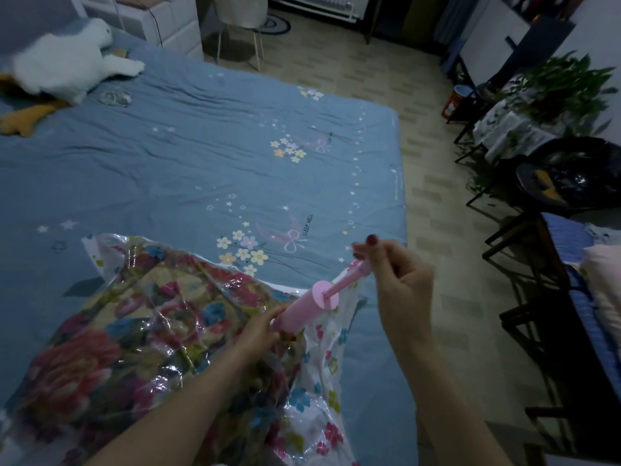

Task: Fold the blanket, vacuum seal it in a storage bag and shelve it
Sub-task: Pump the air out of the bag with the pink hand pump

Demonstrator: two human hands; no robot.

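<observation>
On the blue bedsheet (201,146), the clear plastic storage bag (141,331) holding the folded floral blanket (84,358) lies lower-left, while the left hand (258,331) grips the pink cylindrical hand pump (307,307) and the right hand (396,280) pinches its drawn-out plunger handle (349,274), axis slanting up-right.

Home bedroom, bed (201,146) with blue sheet, plush toy (64,63)

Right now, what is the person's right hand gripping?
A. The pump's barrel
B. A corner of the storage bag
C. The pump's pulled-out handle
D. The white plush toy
C: the right hand is curled round the handle end of the pink pump, its rod drawn out, while the left hand holds the barrel against the storage bag.
</observation>
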